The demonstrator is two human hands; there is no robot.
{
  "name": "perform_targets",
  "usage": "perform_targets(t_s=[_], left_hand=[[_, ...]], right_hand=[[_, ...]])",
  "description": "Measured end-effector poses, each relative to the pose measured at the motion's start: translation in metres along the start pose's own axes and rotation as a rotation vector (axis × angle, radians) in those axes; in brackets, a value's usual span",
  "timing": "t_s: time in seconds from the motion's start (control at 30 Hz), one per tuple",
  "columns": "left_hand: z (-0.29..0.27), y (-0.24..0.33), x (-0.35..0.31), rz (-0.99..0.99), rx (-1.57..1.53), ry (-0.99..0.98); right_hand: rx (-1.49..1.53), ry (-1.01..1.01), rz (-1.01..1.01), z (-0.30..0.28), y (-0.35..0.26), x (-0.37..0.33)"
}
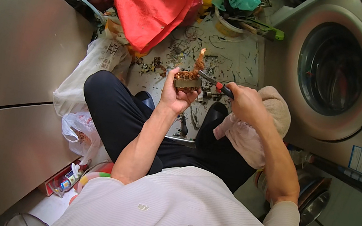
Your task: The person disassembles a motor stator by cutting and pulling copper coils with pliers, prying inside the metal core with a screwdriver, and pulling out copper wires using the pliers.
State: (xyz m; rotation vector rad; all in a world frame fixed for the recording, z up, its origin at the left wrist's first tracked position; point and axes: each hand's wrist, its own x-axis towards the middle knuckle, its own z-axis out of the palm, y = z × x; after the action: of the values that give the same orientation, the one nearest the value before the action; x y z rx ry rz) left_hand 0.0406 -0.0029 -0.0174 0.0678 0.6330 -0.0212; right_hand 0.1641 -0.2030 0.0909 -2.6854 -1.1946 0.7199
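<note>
Here my left hand [177,94] grips a small motor core [187,82], copper winding [198,63] partly pulled up — my right hand [243,102] clenches red-handled pliers [215,84] on it. Wire scraps [186,53] litter the floor; I judge some winding remains.

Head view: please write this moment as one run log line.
left hand: holds copper-wound block | right hand: grips pliers on its wires
</note>
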Motion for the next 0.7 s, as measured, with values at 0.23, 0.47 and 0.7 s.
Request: perform_targets(t_s=[0.23,0.47,0.7], left_hand=[[0.008,-0.002,0.000,-0.037,-0.106,0.007],[0.009,-0.008,-0.001,0.100,0.003,0.140],[0.010,-0.011,-0.007,0.286,0.171,0.096]], right_hand=[[-0.192,0.223,-0.064,0.014,-0.002,-0.006],[-0.359,0.312,-0.089,0.018,-0.006,-0.003],[-0.534,0.274,-0.157,0.013,-0.016,-0.001]])
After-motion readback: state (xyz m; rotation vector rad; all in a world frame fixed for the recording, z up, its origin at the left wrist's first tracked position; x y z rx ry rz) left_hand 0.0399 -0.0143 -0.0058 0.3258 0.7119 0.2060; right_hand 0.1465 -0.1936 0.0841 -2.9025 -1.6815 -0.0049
